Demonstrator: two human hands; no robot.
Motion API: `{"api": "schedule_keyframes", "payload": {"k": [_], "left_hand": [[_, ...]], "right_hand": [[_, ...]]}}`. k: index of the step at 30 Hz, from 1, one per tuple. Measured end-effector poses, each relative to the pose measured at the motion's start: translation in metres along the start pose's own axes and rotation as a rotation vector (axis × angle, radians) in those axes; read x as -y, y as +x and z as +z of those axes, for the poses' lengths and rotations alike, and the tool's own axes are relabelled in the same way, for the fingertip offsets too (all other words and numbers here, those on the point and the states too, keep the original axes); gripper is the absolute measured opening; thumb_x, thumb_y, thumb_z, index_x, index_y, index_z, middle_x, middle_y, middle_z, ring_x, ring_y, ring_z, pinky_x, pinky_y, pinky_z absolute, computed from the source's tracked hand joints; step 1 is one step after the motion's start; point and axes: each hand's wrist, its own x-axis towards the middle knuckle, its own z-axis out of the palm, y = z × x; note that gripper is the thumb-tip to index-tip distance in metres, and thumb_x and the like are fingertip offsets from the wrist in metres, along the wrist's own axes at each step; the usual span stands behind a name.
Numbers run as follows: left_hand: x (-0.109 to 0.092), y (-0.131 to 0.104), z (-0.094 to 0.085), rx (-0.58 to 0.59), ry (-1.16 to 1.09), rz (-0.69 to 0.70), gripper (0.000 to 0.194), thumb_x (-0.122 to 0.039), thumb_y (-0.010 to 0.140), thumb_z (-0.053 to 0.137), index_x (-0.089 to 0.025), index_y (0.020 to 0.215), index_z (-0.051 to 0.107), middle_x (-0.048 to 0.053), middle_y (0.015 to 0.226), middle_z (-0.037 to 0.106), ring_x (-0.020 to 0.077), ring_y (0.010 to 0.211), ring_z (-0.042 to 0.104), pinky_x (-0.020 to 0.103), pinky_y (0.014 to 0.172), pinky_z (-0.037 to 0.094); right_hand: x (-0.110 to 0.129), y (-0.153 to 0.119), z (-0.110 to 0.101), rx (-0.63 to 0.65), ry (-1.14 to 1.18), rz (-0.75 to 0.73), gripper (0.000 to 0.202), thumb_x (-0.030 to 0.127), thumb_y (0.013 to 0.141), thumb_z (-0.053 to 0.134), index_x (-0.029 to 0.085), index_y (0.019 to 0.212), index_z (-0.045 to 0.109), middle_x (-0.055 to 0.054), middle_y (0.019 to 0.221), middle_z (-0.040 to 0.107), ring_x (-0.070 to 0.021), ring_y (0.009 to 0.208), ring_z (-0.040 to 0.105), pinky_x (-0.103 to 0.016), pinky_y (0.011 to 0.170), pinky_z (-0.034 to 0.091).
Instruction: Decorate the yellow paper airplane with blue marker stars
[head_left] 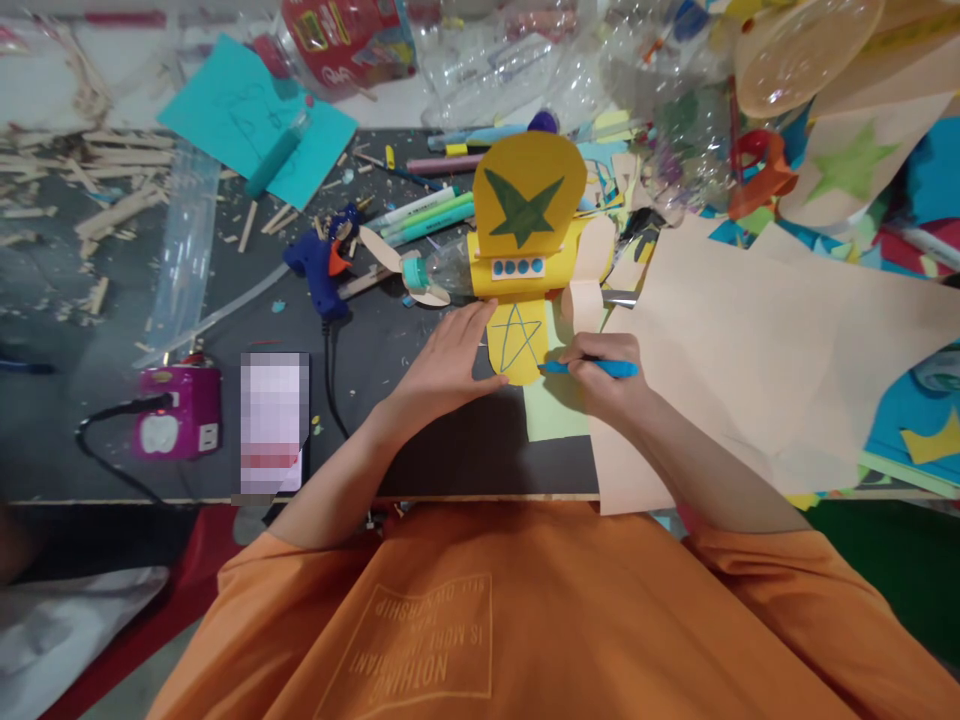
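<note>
A toy plane made from a plastic bottle point(450, 268) wrapped in yellow paper lies on the dark tabletop. Its upper wing point(574, 180) bears a filled green star, and a strip of blue dots point(517, 268) runs along the body. On the lower yellow wing point(516, 350) is a star outline in blue. My left hand point(450, 350) lies with fingers spread against that wing's left edge. My right hand point(606, 372) grips a blue marker point(621, 368), its tip at the wing's lower right edge. Pale green paper point(556, 415) lies beneath.
Left are a blue glue gun point(319, 268), a phone point(271, 422) and a purple power adapter point(177, 412). Large cream paper point(750, 370) spreads at right. Markers point(420, 215), wood scraps point(120, 215), orange scissors point(765, 172) and clear bottles point(502, 75) crowd the back.
</note>
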Motion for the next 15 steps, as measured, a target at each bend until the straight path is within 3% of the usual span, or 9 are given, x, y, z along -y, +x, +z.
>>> {"api": "schedule_keyframes", "payload": {"k": [3,5,9,11,15], "left_hand": [[0.000,0.000,0.000,0.004,-0.007,-0.004,0.089,-0.049,0.086,0.072,-0.018,0.159,0.032,0.017,0.164,0.041,0.0368,0.153,0.035,0.053,0.129,0.026],[0.000,0.000,0.000,0.004,-0.012,-0.004,0.090,-0.051,0.086,0.072,-0.019,0.159,0.032,0.017,0.164,0.041,0.0370,0.153,0.035,0.053,0.129,0.026],[0.001,0.000,0.000,0.001,-0.003,-0.011,0.092,-0.051,0.086,0.072,-0.015,0.160,0.032,0.018,0.163,0.041,0.0373,0.153,0.035,0.053,0.129,0.026],[0.001,0.000,0.000,0.004,-0.004,-0.006,0.093,-0.054,0.086,0.072,-0.014,0.160,0.031,0.019,0.163,0.041,0.0377,0.153,0.034,0.054,0.128,0.027],[0.001,0.000,-0.001,0.007,-0.016,0.007,0.093,-0.060,0.087,0.070,-0.016,0.160,0.032,0.018,0.163,0.041,0.0379,0.153,0.035,0.053,0.128,0.027]], "right_hand": [[-0.003,-0.003,0.002,-0.016,0.044,-0.024,0.022,0.015,0.077,0.053,0.023,0.057,0.055,0.003,0.053,0.053,-0.0120,0.049,0.047,-0.028,0.050,0.039],[-0.006,-0.005,0.006,-0.092,0.094,-0.021,0.022,0.017,0.078,0.054,0.023,0.058,0.057,0.003,0.054,0.054,-0.0119,0.049,0.047,-0.028,0.049,0.038],[-0.008,-0.004,0.014,-0.273,0.142,0.012,0.013,0.029,0.088,0.061,0.024,0.080,0.070,0.000,0.072,0.067,-0.0140,0.060,0.057,-0.029,0.056,0.047],[-0.006,0.000,0.017,-0.208,0.107,0.016,0.010,0.032,0.089,0.066,0.025,0.092,0.072,-0.001,0.086,0.074,-0.0157,0.071,0.066,-0.031,0.064,0.053],[-0.003,0.008,0.018,0.007,0.031,-0.011,0.015,0.034,0.091,0.068,0.025,0.100,0.075,-0.005,0.101,0.080,-0.0207,0.091,0.075,-0.037,0.083,0.060]]}}
